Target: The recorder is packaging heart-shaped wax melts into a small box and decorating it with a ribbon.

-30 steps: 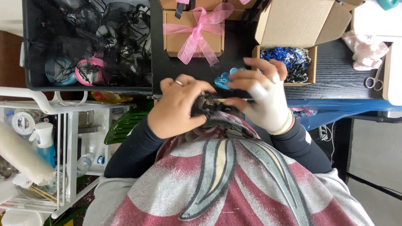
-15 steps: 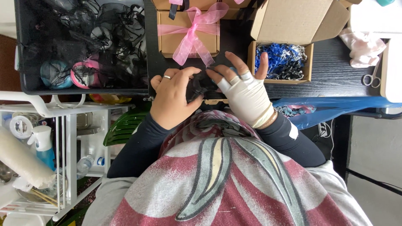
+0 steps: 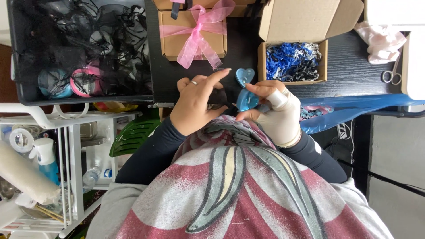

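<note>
Hands, left hand (image 3: 195,106) and right hand (image 3: 276,113), crowd table edge (image 3: 354,95).

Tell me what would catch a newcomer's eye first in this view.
The two blue heart-shaped pieces stand out at the centre of the dark table, one held by the right hand, which wears a pale wrap, while the left hand points a finger toward them. Behind them sits a brown box tied with a pink ribbon bow, and to its right an open cardboard box of blue and white bits.
</note>
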